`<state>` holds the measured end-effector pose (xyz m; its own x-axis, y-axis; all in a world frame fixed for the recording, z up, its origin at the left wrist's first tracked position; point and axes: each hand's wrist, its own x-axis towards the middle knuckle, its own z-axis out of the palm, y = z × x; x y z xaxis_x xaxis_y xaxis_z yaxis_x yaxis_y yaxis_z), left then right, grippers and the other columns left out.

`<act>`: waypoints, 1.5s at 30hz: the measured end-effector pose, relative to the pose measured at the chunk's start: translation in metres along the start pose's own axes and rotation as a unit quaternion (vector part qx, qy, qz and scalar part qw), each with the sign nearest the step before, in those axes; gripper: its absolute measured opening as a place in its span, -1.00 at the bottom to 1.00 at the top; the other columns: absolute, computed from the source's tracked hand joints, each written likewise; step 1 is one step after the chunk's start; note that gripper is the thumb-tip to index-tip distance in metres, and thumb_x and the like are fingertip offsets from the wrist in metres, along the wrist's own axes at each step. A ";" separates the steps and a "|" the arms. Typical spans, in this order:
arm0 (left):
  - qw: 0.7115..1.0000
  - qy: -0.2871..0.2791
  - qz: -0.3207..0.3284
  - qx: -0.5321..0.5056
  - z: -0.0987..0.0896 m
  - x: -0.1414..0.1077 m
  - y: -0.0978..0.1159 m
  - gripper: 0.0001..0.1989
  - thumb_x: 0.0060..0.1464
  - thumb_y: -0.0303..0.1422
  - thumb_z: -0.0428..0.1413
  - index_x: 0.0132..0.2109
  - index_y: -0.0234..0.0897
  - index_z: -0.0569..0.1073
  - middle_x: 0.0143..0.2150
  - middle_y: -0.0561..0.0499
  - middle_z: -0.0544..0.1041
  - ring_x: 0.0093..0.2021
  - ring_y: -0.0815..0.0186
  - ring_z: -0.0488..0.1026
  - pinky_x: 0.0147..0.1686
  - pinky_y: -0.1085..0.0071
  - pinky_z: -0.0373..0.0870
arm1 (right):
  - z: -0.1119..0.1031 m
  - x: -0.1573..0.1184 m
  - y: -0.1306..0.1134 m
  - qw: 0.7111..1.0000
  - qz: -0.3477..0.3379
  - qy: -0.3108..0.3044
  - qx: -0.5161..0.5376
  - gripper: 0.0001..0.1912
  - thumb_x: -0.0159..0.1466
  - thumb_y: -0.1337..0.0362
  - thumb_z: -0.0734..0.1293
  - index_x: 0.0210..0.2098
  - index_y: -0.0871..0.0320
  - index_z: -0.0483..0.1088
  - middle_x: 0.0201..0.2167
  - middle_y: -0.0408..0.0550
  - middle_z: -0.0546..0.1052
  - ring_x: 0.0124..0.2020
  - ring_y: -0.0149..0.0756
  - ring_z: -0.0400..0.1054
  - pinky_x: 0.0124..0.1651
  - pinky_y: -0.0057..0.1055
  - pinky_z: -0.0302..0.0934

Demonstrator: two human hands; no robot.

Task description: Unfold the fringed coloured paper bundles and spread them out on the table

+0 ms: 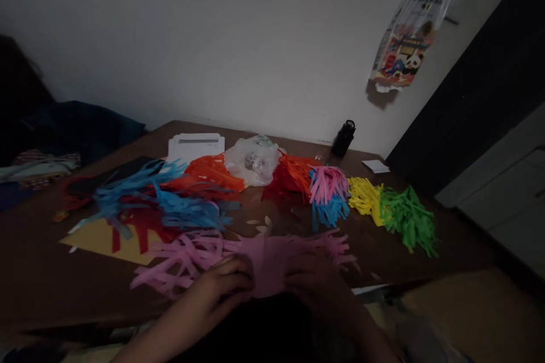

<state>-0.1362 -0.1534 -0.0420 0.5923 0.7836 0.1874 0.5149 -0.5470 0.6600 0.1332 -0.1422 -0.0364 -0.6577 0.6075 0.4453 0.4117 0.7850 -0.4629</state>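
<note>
A sheet of pink tissue paper [268, 264] with fringed strips at both ends lies across the near edge of the table. My left hand [227, 283] holds its left part, fingers closed on the paper. On the other side, my right hand [313, 281] grips the paper's right part; its fingers are dim in shadow. Long pink strips spread out to the left, past my left hand, and shorter ones to the right. Just beyond lie blue fringed paper [187, 210] and dark red paper [142, 227], over a yellow sheet [106, 241].
Along the brown table [298, 221] lie orange fringe [213, 176], a clear plastic bag [253, 161], a pink tassel [327, 184], a yellow tassel [366, 198] and a green tassel [411, 218]. A black bottle [343, 139] stands near the wall. White paper [193, 147] lies at the back left.
</note>
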 end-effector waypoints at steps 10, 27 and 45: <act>0.998 0.021 -0.005 0.052 0.006 -0.002 -0.008 -0.82 0.21 -0.35 0.07 -0.12 -0.08 0.56 -0.13 0.02 0.56 -0.07 0.25 0.52 -0.08 0.43 0.46 | -0.004 -0.018 0.015 0.991 0.124 0.027 0.048 -0.75 0.38 0.27 0.20 -0.26 0.13 0.52 -0.27 -0.01 0.61 -0.18 -0.24 0.45 -0.10 -0.34 0.24; 0.986 0.030 -0.045 0.157 0.012 0.008 0.006 -0.85 0.17 -0.25 0.10 -0.26 -0.13 0.54 -0.25 0.04 0.59 -0.19 0.14 0.51 -0.08 0.16 0.30 | 0.001 -0.012 0.014 0.957 0.272 0.068 0.073 -0.82 0.26 0.36 0.29 -0.47 0.16 0.45 -0.45 -0.11 0.53 -0.37 -0.30 0.37 -0.29 -0.43 0.10; 0.977 0.068 0.002 0.202 0.032 0.032 0.030 -0.85 0.14 -0.37 0.09 -0.40 -0.16 0.47 -0.35 0.02 0.53 -0.30 0.17 0.43 -0.30 0.26 0.24 | 0.000 -0.010 0.010 0.958 0.269 0.079 0.065 -0.81 0.25 0.34 0.27 -0.48 0.14 0.45 -0.49 -0.14 0.52 -0.41 -0.30 0.35 -0.33 -0.42 0.10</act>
<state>-0.0827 -0.1539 -0.0396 0.5202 0.7985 0.3028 0.7325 -0.5995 0.3225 0.1435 -0.1404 -0.0457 -0.2642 0.9386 0.2219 0.5750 0.3379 -0.7451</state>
